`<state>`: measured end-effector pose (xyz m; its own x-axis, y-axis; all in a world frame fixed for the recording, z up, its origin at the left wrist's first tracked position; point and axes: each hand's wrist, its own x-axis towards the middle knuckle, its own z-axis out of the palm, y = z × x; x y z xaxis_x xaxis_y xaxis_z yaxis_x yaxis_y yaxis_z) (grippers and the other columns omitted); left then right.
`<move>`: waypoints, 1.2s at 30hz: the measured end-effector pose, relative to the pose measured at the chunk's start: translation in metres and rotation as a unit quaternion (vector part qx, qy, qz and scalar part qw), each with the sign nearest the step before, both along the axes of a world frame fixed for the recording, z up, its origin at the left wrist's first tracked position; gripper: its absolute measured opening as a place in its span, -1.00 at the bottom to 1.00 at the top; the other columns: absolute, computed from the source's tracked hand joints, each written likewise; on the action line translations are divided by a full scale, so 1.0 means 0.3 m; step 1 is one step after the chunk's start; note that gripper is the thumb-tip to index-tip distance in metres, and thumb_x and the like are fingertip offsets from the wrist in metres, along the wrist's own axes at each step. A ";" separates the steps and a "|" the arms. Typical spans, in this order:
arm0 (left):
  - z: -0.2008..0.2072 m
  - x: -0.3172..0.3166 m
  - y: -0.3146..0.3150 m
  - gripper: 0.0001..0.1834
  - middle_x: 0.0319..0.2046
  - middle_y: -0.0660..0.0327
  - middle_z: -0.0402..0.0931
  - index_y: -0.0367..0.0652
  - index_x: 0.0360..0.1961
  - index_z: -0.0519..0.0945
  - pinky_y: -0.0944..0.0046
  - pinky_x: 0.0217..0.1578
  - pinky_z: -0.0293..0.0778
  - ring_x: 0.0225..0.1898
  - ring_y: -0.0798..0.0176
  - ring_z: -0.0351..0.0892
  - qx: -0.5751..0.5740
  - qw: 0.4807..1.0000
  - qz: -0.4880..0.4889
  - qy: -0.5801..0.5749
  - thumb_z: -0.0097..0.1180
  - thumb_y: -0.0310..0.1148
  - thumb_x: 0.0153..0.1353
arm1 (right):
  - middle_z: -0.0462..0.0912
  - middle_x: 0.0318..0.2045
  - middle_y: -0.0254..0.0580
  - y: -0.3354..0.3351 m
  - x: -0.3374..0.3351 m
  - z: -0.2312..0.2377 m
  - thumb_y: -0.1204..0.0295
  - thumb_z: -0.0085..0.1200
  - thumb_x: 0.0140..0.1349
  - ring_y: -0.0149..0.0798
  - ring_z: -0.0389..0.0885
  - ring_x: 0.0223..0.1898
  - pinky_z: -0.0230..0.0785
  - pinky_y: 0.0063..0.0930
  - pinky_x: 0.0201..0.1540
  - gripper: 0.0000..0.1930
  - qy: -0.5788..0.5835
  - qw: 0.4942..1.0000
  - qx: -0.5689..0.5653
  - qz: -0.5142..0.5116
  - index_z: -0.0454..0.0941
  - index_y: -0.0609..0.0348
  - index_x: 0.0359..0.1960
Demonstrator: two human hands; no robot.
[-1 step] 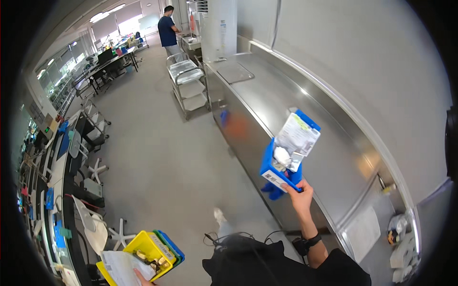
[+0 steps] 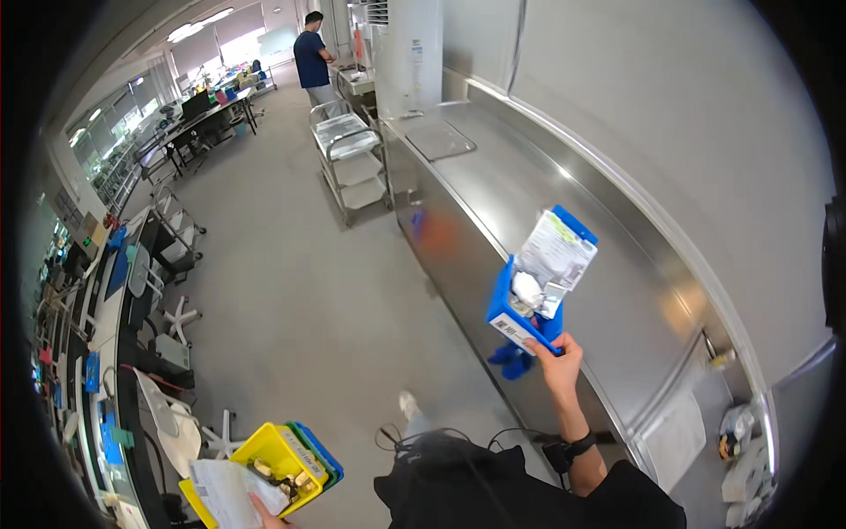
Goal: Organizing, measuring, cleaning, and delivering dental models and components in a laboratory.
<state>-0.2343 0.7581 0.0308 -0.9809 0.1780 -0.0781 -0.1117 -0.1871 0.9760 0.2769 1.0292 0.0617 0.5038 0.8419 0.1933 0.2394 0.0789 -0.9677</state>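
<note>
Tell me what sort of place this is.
Probably a laboratory or workshop: a long, shiny stainless-steel counter, a silver metal tiered trolley and a long, cluttered, white-topped bench suggest it.

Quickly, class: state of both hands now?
Left hand: on white paper at the yellow bin; grip cut off, can't tell.
Right hand: closed, holding the blue bin.

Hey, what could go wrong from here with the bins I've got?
The right hand grips the blue bin at one end, so it might tip and drop the printed white sheet lying on top. By the left hand, the white paper partly covers the yellow bin; it could slide off or hide some small pieces inside.
</note>
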 end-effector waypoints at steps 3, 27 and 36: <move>-0.027 -0.124 0.484 -0.36 0.29 0.01 0.41 -0.36 0.36 0.28 0.14 0.18 0.50 0.17 0.09 0.51 0.028 0.998 -0.057 0.003 0.25 -0.43 0.33 | 0.54 -0.62 -0.42 0.388 -0.048 0.022 0.48 0.52 0.01 -0.62 0.36 -0.55 0.22 -0.64 -0.52 -0.55 0.000 0.998 0.048 -0.030 0.32 0.08 -0.63; 0.317 -0.085 3.019 -0.42 0.20 0.06 0.46 -0.34 0.28 0.39 0.14 0.01 0.61 0.06 0.15 0.58 -0.033 0.956 -0.286 0.056 0.28 -0.30 0.34 | 0.69 -0.33 0.04 2.609 0.433 -0.401 0.28 0.48 -0.16 -0.12 0.62 -0.29 0.46 -0.24 -0.16 -0.58 -0.128 0.943 -0.089 -0.294 0.42 0.22 -0.57; 0.290 -0.139 3.746 -0.43 0.20 0.08 0.49 -0.34 0.27 0.45 0.12 0.10 0.58 0.09 0.15 0.59 -0.067 0.938 -0.339 0.008 0.32 -0.35 0.30 | 0.67 -0.42 0.01 3.198 0.456 -0.445 0.36 0.25 -0.05 -0.06 0.67 -0.31 0.47 -0.21 -0.18 -0.79 -0.144 0.960 -0.210 -0.118 0.62 0.23 -0.41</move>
<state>-0.2761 1.8818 0.1179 -0.6477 0.7507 -0.1303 -0.1448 0.0466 0.9884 0.4138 1.9886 -0.0717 0.6670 0.7447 0.0223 0.4654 -0.3931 -0.7930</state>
